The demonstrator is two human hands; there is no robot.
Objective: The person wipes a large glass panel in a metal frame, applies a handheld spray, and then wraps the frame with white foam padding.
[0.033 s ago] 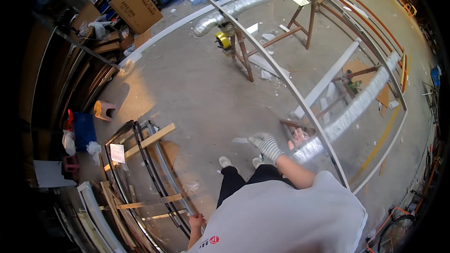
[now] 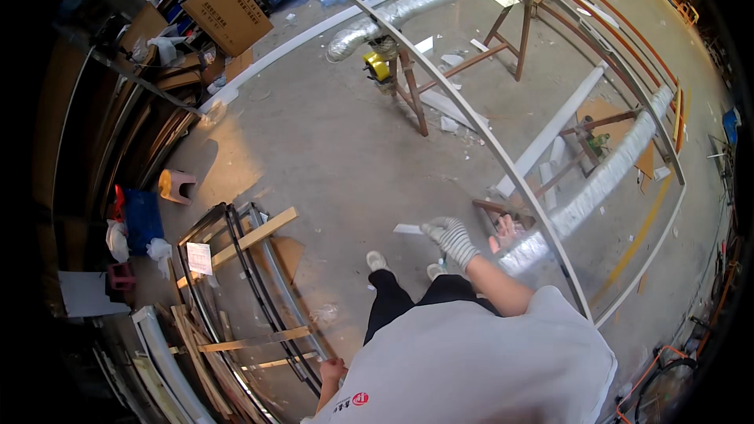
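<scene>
My right hand (image 2: 452,240), in a grey-and-white striped glove, is held out in front of me above my shoes. Its fingers are closed together, and a thin white strip (image 2: 408,228) sticks out from the fingertips. Beside it runs the long edge of a large pale curved frame (image 2: 488,137), apart from the hand. Low at my left side is my bare left hand (image 2: 333,370), its fingers curled. It is close to the end of a grey bar (image 2: 287,289); what it holds, if anything, is hidden.
The frame lies over brown trestles (image 2: 520,39) and silver-wrapped padded bars (image 2: 609,180). At left lie stacked dark curved frames (image 2: 250,279) with wooden slats (image 2: 251,239). A small stool (image 2: 174,186), a cardboard box (image 2: 228,12) and a yellow tape roll (image 2: 378,67) stand around.
My right hand and the white strip have shifted slightly up and to the right in the picture. The whole view has moved a little; the left hand stays low at my side.
</scene>
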